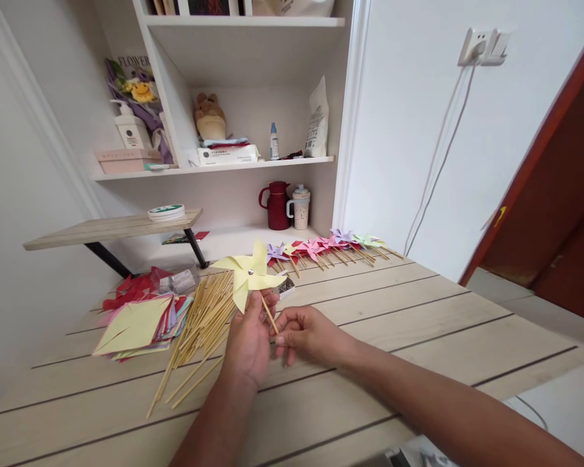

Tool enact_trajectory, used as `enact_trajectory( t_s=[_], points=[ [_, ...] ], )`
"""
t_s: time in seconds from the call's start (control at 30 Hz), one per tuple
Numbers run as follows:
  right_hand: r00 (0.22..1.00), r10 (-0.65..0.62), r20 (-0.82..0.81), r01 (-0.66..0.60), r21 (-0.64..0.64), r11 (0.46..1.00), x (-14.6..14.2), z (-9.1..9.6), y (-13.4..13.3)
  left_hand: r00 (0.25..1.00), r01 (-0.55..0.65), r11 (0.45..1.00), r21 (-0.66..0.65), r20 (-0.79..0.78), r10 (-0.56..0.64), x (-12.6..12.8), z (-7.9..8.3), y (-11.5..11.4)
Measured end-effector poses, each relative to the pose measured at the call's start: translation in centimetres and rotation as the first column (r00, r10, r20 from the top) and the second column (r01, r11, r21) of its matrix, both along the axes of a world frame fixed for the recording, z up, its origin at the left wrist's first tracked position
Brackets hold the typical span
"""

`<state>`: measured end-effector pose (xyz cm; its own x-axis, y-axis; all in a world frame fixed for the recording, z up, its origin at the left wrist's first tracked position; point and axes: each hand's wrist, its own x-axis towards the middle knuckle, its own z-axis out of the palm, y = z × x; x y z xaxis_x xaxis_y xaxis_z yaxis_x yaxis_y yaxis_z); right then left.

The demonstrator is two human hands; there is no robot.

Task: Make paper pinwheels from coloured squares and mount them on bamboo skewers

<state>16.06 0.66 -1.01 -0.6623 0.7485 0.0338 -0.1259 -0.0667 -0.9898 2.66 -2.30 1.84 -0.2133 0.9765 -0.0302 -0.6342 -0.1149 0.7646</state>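
Note:
A pale yellow paper pinwheel (259, 280) with a round metal pin at its centre stands tilted above the table, fixed to a thin wooden stick (269, 314). My left hand (251, 337) is closed just below the blades, its fingers up against the pinwheel and stick. Lower down, my right hand (304, 334) pinches the bottom end of the stick between thumb and fingers. To the left lie a loose pile of bare wooden sticks (199, 324) and a stack of slit coloured paper squares (133, 326). Partly hidden behind the pinwheel is a small box of dark pins (286, 287).
Several finished pinwheels (316, 248) lie in a row along the table's back edge. A small raised shelf (111, 227) on black legs stands at the back left. A red jug (277, 206) and a cup (300, 209) sit in the shelving behind the slatted table (394, 324).

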Motion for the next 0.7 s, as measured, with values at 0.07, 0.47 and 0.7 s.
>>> enact_trajectory(
  t_s=[0.07, 0.47, 0.7],
  points=[
    [0.999, -0.030, 0.012, 0.030, -0.013, 0.999, 0.00, 0.25, -0.16, 1.000, -0.002, 1.000, 0.014, -0.013, 0.003, -0.10, -0.18, 0.13],
    [0.983, -0.133, -0.127, 0.140, 0.041, 0.989, 0.13, -0.47, 0.74, 0.941, 0.266, 0.964, 0.015, -0.220, -0.256, 0.20, -0.44, -0.22],
    [0.985, -0.092, -0.146, 0.102, 0.060, 0.993, 0.30, 0.11, 0.38, 0.969, 0.163, 0.986, -0.043, -0.181, -0.168, -0.42, -0.93, 0.38]
  ],
)
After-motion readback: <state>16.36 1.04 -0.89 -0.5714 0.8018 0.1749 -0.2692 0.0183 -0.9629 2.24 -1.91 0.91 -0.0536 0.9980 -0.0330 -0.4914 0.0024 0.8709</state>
